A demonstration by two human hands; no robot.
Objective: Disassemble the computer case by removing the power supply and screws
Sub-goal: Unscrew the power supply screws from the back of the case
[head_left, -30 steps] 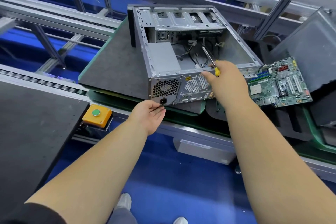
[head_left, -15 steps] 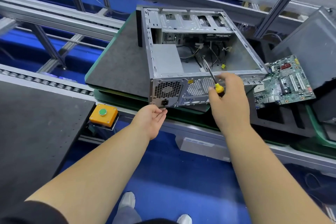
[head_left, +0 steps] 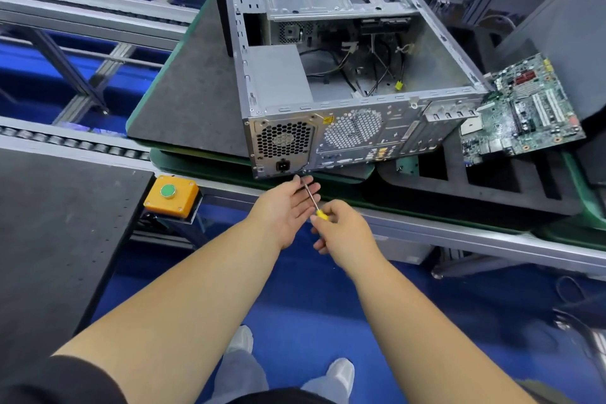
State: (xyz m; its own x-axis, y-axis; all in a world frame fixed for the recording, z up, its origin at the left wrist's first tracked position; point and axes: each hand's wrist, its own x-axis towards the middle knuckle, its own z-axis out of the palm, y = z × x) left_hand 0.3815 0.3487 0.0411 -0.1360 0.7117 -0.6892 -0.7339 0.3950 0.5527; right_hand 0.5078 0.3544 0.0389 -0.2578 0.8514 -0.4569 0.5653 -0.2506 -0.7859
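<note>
The open grey computer case [head_left: 439,52] lies on a dark pallet, its rear panel facing me. The power supply [head_left: 278,79] sits in the case's near left corner, its fan grille and socket on the rear panel. My right hand [head_left: 344,229] is shut on a yellow-handled screwdriver [head_left: 311,198], whose tip points at the lower edge of the rear panel under the power socket. Cupped just under the shaft, palm up, is my left hand [head_left: 285,207], open, fingertips near the tip. Loose cables lie inside the case.
A green motherboard [head_left: 524,111] rests on a black foam tray [head_left: 475,184] to the right of the case. An orange box with a green button [head_left: 170,195] sits at the conveyor's edge, left of my hands. A dark pallet [head_left: 49,239] fills the left foreground.
My right hand came down from the case's top edge with the screwdriver to the bottom of the rear panel. The left hand stayed below the power socket and turned palm up.
</note>
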